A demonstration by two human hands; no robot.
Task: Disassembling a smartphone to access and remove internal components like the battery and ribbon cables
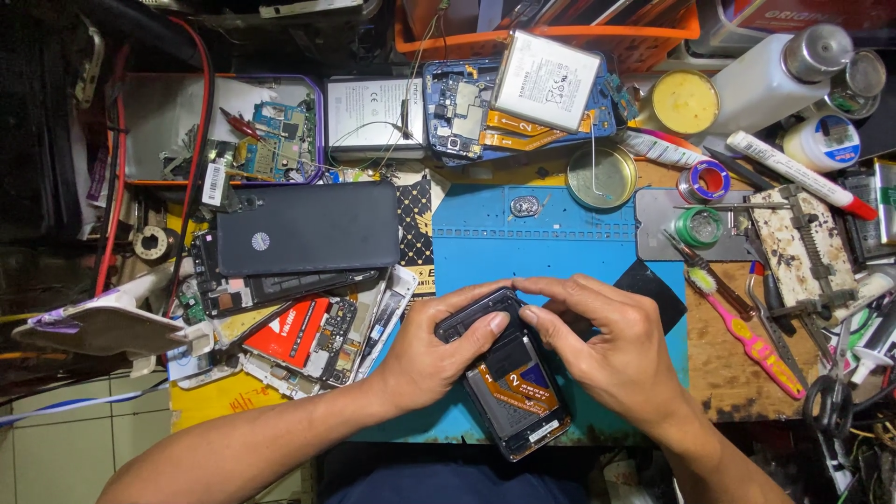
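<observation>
Both the left hand (425, 359) and right hand (611, 350) are gripping, fingers closed, an opened black smartphone (509, 387), its orange flex cables exposed and its back cover not yet fitted.

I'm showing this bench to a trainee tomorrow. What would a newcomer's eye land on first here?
First, the two hands, left hand and right hand, gripping an opened phone on the blue mat at centre. Next, the second opened phone with a white battery lying on it, at top centre. Then the pile of phone parts on the left.
</observation>
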